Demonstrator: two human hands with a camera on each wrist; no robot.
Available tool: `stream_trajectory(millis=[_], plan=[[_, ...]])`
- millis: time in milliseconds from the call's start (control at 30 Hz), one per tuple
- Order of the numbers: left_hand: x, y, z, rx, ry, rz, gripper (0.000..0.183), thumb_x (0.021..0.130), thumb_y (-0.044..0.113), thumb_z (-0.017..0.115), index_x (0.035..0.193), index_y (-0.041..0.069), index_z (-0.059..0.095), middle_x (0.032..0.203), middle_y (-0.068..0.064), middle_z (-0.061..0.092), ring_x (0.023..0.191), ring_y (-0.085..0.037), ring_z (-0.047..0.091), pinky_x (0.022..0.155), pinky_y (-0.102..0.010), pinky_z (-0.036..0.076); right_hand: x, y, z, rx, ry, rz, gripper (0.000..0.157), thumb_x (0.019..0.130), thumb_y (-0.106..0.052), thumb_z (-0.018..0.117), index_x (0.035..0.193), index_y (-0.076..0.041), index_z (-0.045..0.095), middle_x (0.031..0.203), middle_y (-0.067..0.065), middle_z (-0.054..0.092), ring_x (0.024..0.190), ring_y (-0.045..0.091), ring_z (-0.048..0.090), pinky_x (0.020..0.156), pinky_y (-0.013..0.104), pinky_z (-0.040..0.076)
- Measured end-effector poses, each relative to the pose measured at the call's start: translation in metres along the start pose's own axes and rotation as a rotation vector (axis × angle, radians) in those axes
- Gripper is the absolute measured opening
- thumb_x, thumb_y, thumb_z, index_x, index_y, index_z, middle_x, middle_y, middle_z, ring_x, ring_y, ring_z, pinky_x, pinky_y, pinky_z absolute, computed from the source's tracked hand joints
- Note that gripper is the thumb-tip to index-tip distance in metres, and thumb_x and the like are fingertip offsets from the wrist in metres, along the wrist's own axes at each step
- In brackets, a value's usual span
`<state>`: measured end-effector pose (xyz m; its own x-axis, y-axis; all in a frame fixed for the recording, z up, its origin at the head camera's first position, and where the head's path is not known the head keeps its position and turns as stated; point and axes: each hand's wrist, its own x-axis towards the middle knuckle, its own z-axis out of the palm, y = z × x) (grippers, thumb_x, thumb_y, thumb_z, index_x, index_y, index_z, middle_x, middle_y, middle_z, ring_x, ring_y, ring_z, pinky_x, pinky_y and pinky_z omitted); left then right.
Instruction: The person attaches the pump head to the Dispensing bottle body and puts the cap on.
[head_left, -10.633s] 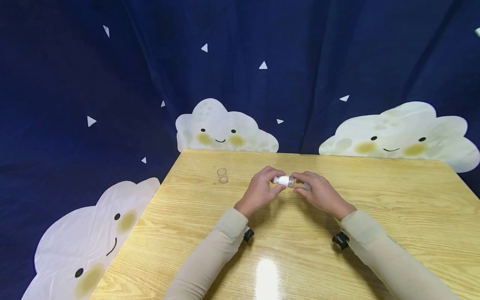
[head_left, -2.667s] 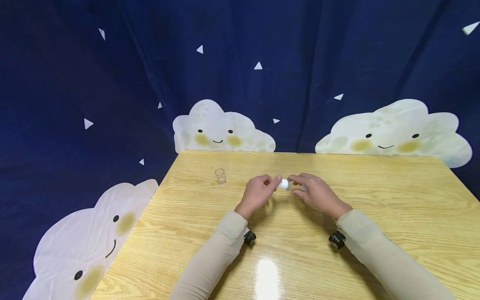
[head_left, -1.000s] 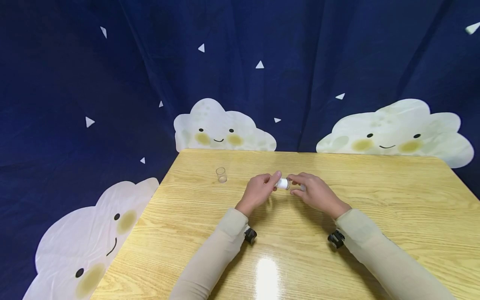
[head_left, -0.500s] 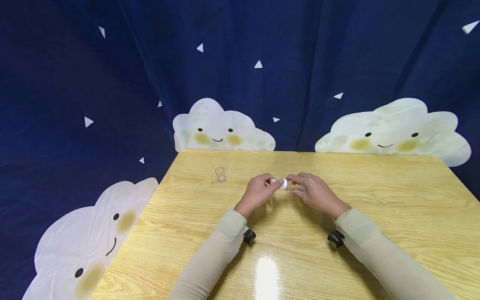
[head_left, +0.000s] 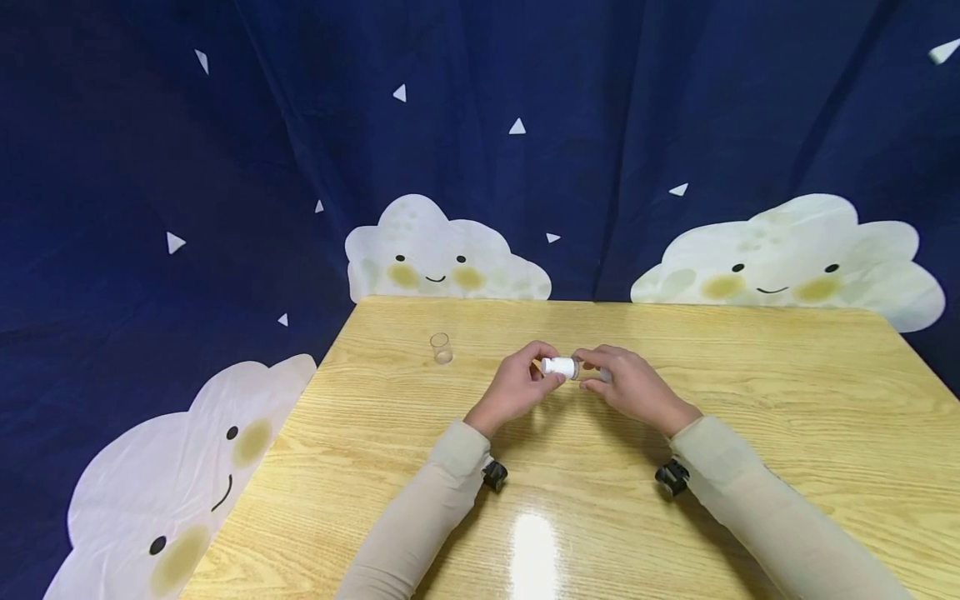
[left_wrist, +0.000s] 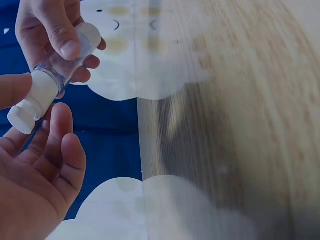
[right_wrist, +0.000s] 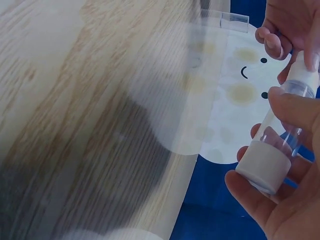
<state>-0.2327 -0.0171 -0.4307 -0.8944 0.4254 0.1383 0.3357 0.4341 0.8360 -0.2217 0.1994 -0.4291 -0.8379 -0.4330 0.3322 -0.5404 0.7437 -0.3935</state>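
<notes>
A small clear pump bottle (head_left: pixel 562 367) lies on its side in the air between both hands, above the table. Its white top (left_wrist: pixel 39 95) with a small spout points left, and its white base (right_wrist: pixel 265 165) is at the right end. My left hand (head_left: pixel 517 385) pinches the white top, with the thumb along its near side and a finger behind. My right hand (head_left: pixel 633 387) grips the clear body (right_wrist: pixel 295 112) and base between thumb and curled fingers. Off to the left, a clear cap (head_left: pixel 442 350), hollow like a tiny cup, stands on the table.
The wooden table (head_left: pixel 360 433) reaches back to a dark blue curtain (head_left: pixel 480 125) printed with white clouds and triangles. A bright light reflection shows at the table's near middle. Black wrist cameras (head_left: pixel 672 477) sit under both cuffs.
My left thumb has rolled from pointing up to the near lower side of the white top, which now shows more fully. The right hand and the clear cap have stayed in place.
</notes>
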Motion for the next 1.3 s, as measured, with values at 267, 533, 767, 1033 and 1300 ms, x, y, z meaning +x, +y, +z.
stream_trajectory(millis=[267,533,767,1033,1300], plan=[[0.0008,0.0011,0.0000,0.019,-0.003,0.081,0.033,0.093,0.012,0.068,0.124,0.016,0.058,0.115,-0.004,0.060,0.074,-0.018,0.054,0.060,-0.020,0.045,-0.0005,0.0007,0.0001,0.019,-0.003,0.014,0.043,0.088,-0.013,0.075,0.129,-0.006,0.064,0.101,0.009,0.072,0.086,0.022,0.066,0.074,0.040,0.054],[0.0023,0.0038,0.0014,0.059,0.067,-0.102,0.052,0.099,0.058,0.046,0.120,0.014,0.063,0.114,-0.008,0.067,0.072,-0.013,0.054,0.063,-0.026,0.046,-0.0006,0.0001,-0.0006,0.015,0.004,0.008,0.044,0.088,-0.014,0.074,0.130,-0.006,0.064,0.100,0.009,0.072,0.089,0.025,0.068,0.077,0.043,0.055],[0.0026,0.0046,0.0016,0.063,0.058,-0.201,0.062,0.097,0.063,0.044,0.081,0.010,0.071,0.064,-0.002,0.056,0.053,-0.013,0.041,0.051,-0.025,0.034,-0.0013,-0.0011,0.0004,0.015,-0.009,0.012,0.042,0.088,-0.013,0.074,0.129,-0.006,0.065,0.100,0.009,0.071,0.088,0.024,0.068,0.077,0.043,0.055],[0.0021,0.0073,0.0020,0.080,0.051,-0.159,0.042,0.097,0.052,0.055,0.078,0.014,0.061,0.073,-0.001,0.059,0.059,-0.013,0.050,0.053,-0.025,0.041,-0.0024,-0.0019,0.0000,0.011,-0.011,0.012,0.041,0.089,-0.014,0.074,0.129,-0.006,0.065,0.100,0.008,0.071,0.087,0.022,0.067,0.077,0.042,0.055],[0.0022,0.0080,0.0008,0.092,0.058,-0.064,0.028,0.097,0.037,0.062,0.105,0.011,0.069,0.111,-0.003,0.065,0.077,-0.011,0.056,0.064,-0.021,0.048,0.0001,-0.0002,0.0002,0.017,-0.011,-0.016,0.041,0.089,-0.017,0.074,0.128,-0.007,0.065,0.099,0.007,0.072,0.087,0.023,0.067,0.077,0.042,0.055]])
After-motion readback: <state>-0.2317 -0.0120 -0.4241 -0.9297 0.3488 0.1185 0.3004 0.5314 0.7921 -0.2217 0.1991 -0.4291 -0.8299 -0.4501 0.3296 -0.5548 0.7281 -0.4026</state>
